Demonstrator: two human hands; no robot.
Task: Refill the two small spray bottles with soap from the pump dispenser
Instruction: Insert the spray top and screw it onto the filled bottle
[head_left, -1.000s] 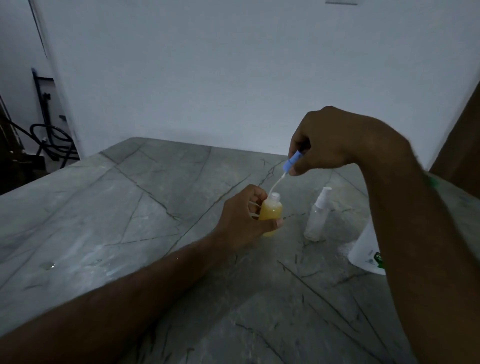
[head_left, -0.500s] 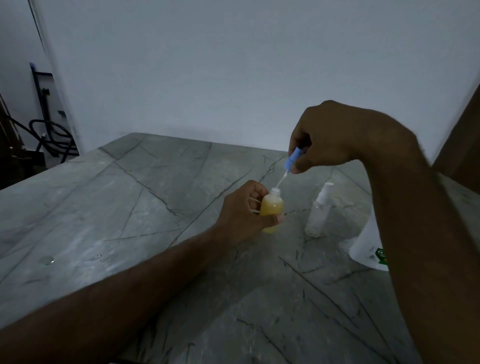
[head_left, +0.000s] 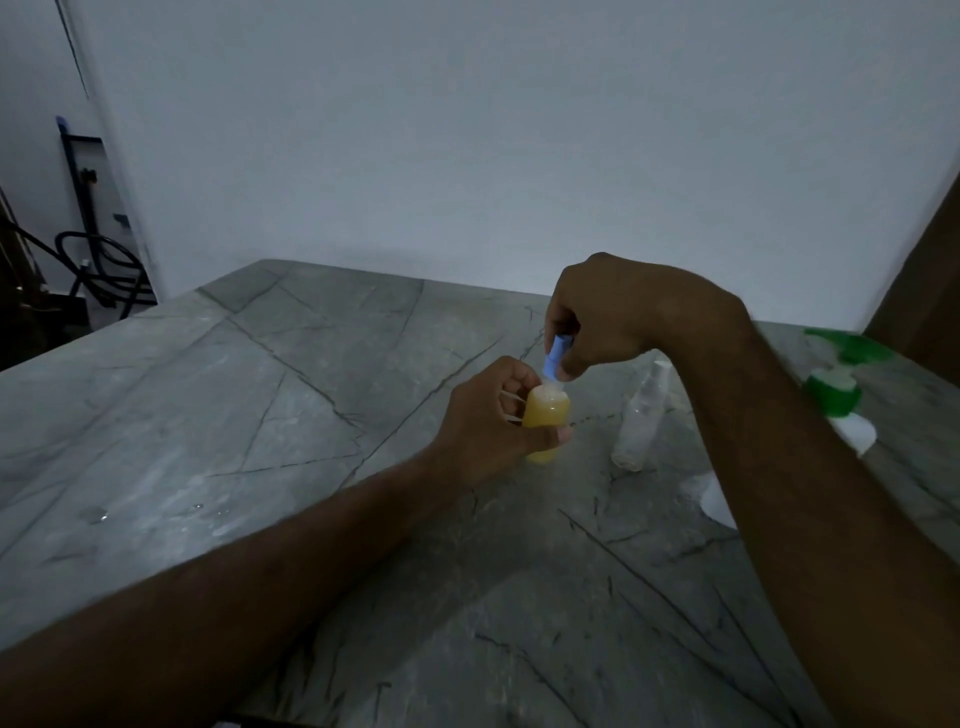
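Note:
A small spray bottle (head_left: 545, 421) full of yellow soap stands on the grey stone table (head_left: 291, 405), with my left hand (head_left: 488, 431) wrapped around it. My right hand (head_left: 613, 312) pinches the blue spray head (head_left: 555, 358) just above the bottle's neck, its dip tube down inside. A second small bottle (head_left: 640, 421), clear with a white spray head on, stands to the right. The white pump dispenser (head_left: 852, 431) with a green pump top (head_left: 831, 395) is at the far right, mostly hidden behind my right forearm.
A white wall runs along the table's far edge. Past the table's left edge are dark cables and a metal frame (head_left: 88, 249). A brown surface (head_left: 919, 291) shows at the right border. A few wet drops (head_left: 98, 514) lie on the left of the tabletop.
My right hand has lowered the blue spray head, sliding its tube into the yellow bottle until the head sits almost on the neck. My left hand kept hold of the bottle.

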